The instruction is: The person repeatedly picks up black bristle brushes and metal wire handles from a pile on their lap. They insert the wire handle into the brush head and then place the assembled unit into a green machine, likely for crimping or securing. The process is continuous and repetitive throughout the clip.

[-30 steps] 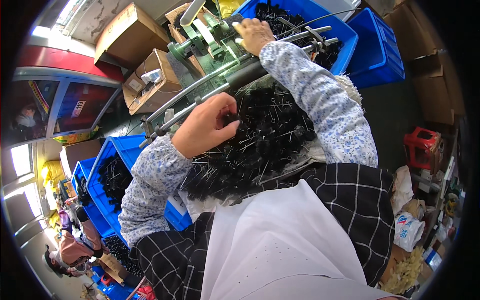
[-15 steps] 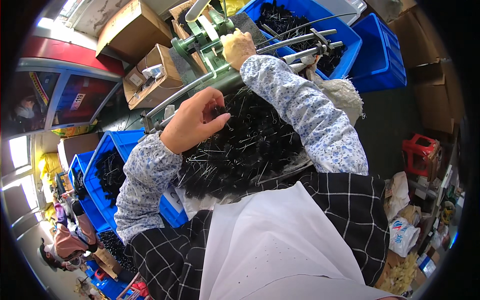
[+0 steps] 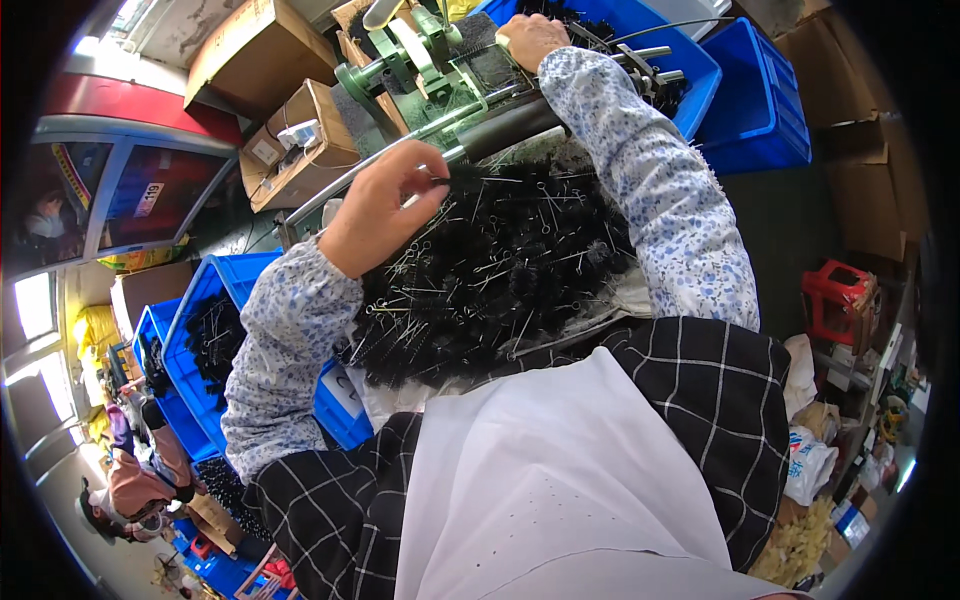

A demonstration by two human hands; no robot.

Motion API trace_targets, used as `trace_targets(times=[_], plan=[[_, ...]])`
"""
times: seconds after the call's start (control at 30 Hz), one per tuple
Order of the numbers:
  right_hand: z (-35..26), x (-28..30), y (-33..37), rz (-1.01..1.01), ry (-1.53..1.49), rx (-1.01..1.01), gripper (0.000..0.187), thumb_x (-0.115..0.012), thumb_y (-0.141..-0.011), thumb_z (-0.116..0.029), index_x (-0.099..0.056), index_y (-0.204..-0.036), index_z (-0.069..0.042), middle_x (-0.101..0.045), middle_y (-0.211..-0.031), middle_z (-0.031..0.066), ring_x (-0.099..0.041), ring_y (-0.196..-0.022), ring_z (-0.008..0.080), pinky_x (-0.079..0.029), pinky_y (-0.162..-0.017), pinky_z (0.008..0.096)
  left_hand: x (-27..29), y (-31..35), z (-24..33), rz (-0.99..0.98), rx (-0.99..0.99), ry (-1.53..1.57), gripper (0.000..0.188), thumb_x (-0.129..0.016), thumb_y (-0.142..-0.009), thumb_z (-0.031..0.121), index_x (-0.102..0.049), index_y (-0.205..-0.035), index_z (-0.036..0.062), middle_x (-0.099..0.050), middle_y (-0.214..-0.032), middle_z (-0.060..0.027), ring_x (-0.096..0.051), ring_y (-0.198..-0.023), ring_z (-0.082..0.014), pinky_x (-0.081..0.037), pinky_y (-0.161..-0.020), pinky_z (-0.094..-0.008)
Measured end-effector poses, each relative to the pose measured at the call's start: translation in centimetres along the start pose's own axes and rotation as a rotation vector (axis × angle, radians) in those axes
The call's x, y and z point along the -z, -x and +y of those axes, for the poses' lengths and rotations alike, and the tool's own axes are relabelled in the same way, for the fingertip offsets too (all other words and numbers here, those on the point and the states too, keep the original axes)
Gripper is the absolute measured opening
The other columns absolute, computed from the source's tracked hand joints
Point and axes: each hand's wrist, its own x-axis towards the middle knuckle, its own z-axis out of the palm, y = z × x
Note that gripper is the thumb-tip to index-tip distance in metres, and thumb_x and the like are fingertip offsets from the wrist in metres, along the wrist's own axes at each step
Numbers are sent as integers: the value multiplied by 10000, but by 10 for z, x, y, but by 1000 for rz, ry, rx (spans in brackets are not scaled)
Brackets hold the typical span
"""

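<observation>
Overhead view of two bare hands at a bench of small wire-shafted brushes. Compared with half a second ago, the right hand (image 3: pixel 535 42) has moved outward from the green machine (image 3: pixel 415 60) and now lies at the near side of the blue bin (image 3: pixel 702 90), its back toward the viewer. The left hand (image 3: pixel 385 205) is slightly higher, above the upper left edge of the brush pile (image 3: pixel 520 265). The change suggests that the two hands divide the work at this instant: the right is occupied beside the machine, the left with a single piece over the pile.

The left thumb and index finger curve toward each other and appear to pinch a black brush (image 3: pixel 462 180); the dark bristles merge with the pile behind, so the exact point of grip is uncertain. The right fingers are bent away from view, and whether they grasp anything cannot be told.

The pinched brush sits just in front of the dark bar (image 3: pixel 510 128). Its long axis runs nearly crosswise, with a bare wire end pointing to the right. In the pile below, by contrast, shafts and looped ends point in many directions, several slanting down to the left.
</observation>
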Motion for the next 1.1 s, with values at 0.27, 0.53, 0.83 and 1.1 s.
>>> trace_targets(times=[0.27,0.53,0.83,1.1], plan=[[19,53,19,418,-163,-67,278,-495,-871,-290,-594,-1026,-81,-609,-932,112,-604,-857,272,-482,-739,392,-19,-29,-9,164,-93,-42,170,-619,-787,14,-511,-918,15,-555,-843,-12,-565,-779,-73,-453,-688,-221],[-59,86,83,-412,-1113,290,339,-588,-854,-183,-554,-1138,-2,-629,-951,154,-605,-845,230,-471,-760,319,-22,-41,-31,385,-40,-44,153,-591,-813,31,-520,-947,9,-593,-824,-23,-577,-731,-65,-458,-670,-210],[-40,14,22,98,-143,30,209,-491,-856,-178,-654,-984,-154,-605,-930,104,-612,-893,231,-497,-752,354,-73,-32,-23,-376,-292,-354,415,-590,-770,15,-497,-1166,97,-481,-1111,-159,-555,-935,-342,-477,-814,-399],[-42,10,18,27,-154,47,241,-500,-843,-155,-658,-1020,-200,-604,-963,84,-597,-936,234,-478,-799,364,-80,-31,-25,-563,-190,-488,303,-597,-791,68,-516,-1082,88,-483,-1023,-148,-579,-852,-335,-492,-739,-410]])
